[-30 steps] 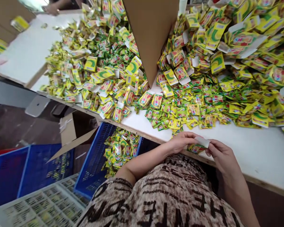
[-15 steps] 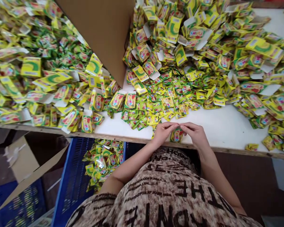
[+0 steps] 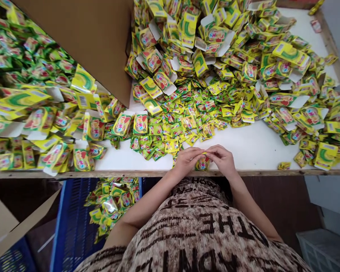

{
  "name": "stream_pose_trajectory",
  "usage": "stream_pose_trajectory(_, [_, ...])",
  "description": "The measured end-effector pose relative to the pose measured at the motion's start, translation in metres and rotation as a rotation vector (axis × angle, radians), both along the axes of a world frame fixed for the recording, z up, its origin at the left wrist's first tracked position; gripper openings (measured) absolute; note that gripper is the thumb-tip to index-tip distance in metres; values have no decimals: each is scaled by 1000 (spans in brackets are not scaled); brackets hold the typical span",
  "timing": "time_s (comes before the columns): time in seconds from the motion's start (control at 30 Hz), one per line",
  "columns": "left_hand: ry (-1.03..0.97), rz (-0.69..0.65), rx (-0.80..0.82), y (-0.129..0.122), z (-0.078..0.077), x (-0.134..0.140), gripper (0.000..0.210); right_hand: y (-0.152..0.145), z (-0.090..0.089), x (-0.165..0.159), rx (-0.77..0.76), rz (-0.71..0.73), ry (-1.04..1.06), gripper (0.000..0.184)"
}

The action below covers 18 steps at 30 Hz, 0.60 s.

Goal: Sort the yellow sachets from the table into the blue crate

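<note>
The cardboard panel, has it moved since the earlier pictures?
No. Against the table, the cardboard panel stays put, its lower corner just beyond the same two boxes.

On table [image 3: 243,151], cartons [image 3: 290,53] and sachets [image 3: 188,122] either side of cardboard panel [image 3: 96,41]; at front edge [image 3: 260,172], held carton [image 3: 201,163] between left hand [image 3: 185,160] and right hand [image 3: 223,160]; below left, packets [image 3: 112,207] in crate [image 3: 73,223].

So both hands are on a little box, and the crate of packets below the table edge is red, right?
No, the crate is blue; the head view shows it. It does hold packets below the table edge, and the left hand and right hand are on the little box.
</note>
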<state>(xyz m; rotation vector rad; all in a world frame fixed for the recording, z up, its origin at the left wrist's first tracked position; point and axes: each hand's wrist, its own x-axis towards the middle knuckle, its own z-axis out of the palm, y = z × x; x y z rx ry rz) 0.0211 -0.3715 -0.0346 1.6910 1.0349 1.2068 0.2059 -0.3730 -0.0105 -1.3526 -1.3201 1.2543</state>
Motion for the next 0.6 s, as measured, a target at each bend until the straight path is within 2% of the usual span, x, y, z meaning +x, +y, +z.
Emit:
stream_pose_trajectory(0.1, [31, -4, 11, -2, -4, 1, 27, -4, -1, -2, 122, 29, -103, 8])
stream_pose_trajectory(0.23, [66, -63, -31, -5, -3, 3, 24, -19, -2, -3, 285, -59, -232, 12])
stream_pose_trajectory(0.33, [65, -121, -30, -5, -3, 2, 27, -15, 1, 7, 264, 38, -229, 11])
stream_pose_trajectory(0.43, [16, -123, -33, -2, -9, 2, 28, 19, 1, 19, 209, 74, -282, 16])
stream_pose_trajectory(0.5, [7, -152, -64, 0, -14, 5, 30, 51, -5, 22, 262, 5, -434, 19])
stream_pose_trajectory(0.6, [-38, -180, -134, -1, -9, 6, 30, 91, -19, 19, 360, 80, -705, 37])
